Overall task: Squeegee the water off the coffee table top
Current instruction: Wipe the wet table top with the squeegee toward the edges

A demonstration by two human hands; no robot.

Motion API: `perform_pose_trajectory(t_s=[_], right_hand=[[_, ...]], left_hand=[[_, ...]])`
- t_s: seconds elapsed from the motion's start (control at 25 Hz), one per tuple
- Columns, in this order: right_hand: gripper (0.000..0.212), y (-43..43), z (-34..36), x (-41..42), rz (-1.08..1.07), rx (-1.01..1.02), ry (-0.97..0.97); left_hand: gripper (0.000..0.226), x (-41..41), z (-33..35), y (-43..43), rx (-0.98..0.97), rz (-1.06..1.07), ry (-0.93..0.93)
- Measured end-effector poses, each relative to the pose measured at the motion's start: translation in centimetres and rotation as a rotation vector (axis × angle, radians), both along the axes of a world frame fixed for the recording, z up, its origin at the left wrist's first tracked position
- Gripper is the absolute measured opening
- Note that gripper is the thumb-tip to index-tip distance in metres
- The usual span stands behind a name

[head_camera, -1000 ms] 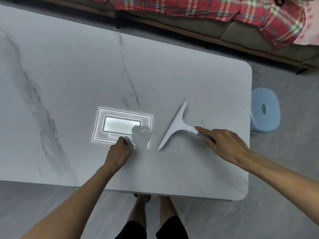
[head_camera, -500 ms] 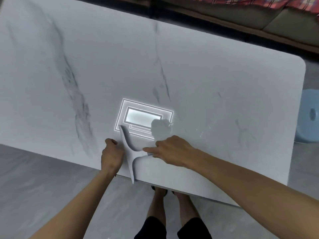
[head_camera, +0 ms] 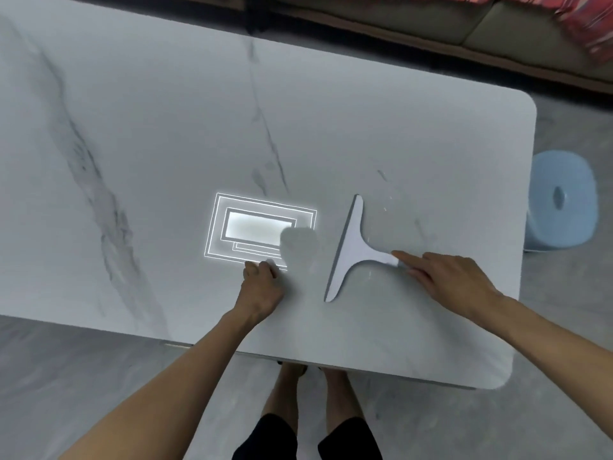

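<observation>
A white T-shaped squeegee (head_camera: 351, 250) lies on the grey marble coffee table top (head_camera: 166, 134), its long blade running from far to near. My right hand (head_camera: 447, 277) grips its handle at the right end. A few small water drops (head_camera: 384, 197) glint on the table just right of the blade. My left hand (head_camera: 262, 287) rests as a fist on the table to the left of the squeegee, with a bit of white showing at the fingers that I cannot identify.
A ceiling lamp's bright reflection (head_camera: 258, 227) shines beside my left hand. A light blue stool (head_camera: 560, 207) stands on the floor past the table's right edge. A sofa with a red plaid blanket (head_camera: 587, 24) runs along the far side. My legs stand at the near edge.
Half a second ago the squeegee was at the near table edge beside my left hand; my right hand has carried it back out to the right, onto the table.
</observation>
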State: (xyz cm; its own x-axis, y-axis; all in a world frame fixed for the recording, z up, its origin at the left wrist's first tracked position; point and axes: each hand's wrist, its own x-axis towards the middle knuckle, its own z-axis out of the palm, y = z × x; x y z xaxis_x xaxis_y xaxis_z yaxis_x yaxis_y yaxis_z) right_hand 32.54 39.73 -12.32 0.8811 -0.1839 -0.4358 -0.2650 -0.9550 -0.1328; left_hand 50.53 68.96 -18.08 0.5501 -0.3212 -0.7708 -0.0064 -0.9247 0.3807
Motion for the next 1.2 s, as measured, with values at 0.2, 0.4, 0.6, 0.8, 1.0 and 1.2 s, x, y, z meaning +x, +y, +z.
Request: perform_pose_trajectory(t_s=[0.2,0.4,0.6,0.8,1.0,1.2], right_hand=[[0.043,-2.6,1.9,-6.0,-0.120,-0.104,0.108],[0.046,0.4,4.2,-4.8,-0.099,-0.060,0.118],[0.039,11.3,0.8,4.2,0.316,0.256,0.075],[0.038,22.2,-3.6,13.5,0.641,0.322,0.056],[0.038,22.1,-4.8,18.3,0.591,0.220,-0.065],[0.038,10.8,-3.4,15.3,0.163,0.141,-0.113]], left_hand=[[0.018,-0.7,0.3,-1.1,0.009,-0.069,0.056],[0.012,-0.3,1.5,0.9,-0.012,0.114,-0.125],[0.014,1.9,1.8,7.4,0.033,0.560,-0.239],[0.019,3.7,1.6,15.6,0.183,0.747,-0.139],[0.011,3.9,0.9,16.2,0.150,0.655,-0.107],[0.015,2.7,0.5,9.5,0.049,0.450,-0.049]])
